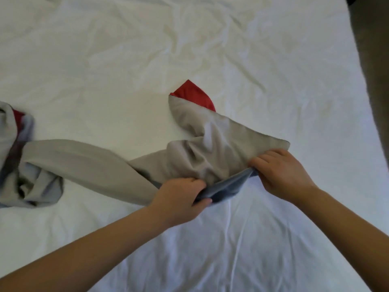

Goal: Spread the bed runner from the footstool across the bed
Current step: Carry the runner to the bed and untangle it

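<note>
The bed runner (pixel 88 163) is already lying on the bed (pixel 126 60), so the carrying over from the footstool appears to be done, but the spreading is judged to be barely begun. At the far left, one end is being left bunched in a crumpled heap with red showing in its folds. From there a twisted grey band is being drawn toward the middle. The near edge is being pinched by the left hand (pixel 179 199), closed on the fabric, and by the right hand (pixel 280 171), likewise closed on it. Between and beyond them the cloth is rumpled, a red corner turned up. Nothing else is lying on the creased white sheet; a dark floor (pixel 370 60) is showing at right.
</note>
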A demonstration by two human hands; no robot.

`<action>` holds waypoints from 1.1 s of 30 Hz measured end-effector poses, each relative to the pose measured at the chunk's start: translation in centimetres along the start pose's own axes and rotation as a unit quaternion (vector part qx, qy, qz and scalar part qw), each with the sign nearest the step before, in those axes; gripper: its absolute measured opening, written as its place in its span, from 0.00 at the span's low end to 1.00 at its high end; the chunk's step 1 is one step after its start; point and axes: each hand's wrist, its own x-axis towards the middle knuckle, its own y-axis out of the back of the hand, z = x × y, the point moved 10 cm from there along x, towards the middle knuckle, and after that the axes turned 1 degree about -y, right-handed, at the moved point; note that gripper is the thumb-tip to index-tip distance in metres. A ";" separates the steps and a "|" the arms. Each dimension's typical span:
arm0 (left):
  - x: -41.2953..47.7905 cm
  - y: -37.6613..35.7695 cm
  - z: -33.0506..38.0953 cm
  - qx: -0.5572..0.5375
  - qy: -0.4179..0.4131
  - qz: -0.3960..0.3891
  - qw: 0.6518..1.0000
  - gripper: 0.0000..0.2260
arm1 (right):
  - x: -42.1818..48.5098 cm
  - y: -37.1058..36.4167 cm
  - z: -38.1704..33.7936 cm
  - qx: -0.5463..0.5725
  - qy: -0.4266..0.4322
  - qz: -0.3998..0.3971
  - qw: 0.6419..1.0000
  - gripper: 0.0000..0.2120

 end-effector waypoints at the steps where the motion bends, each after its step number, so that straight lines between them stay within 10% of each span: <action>1: 0.2 0.2 0.9 -0.008 -0.004 -0.001 1.000 0.11 | -0.7 0.6 0.7 0.003 -0.001 0.008 1.000 0.09; 15: 1.3 16.2 -6.9 0.157 0.103 0.221 0.957 0.06 | 7.2 9.1 0.7 -0.020 -0.053 0.238 0.970 0.03; 22: 0.1 18.6 -18.9 0.194 0.188 0.183 0.945 0.08 | 17.9 5.7 -1.1 -0.031 -0.129 0.132 0.982 0.09; 33: 5.0 24.0 -29.9 0.211 0.219 0.216 0.928 0.10 | 33.9 11.0 -3.1 -0.110 -0.120 0.184 0.969 0.10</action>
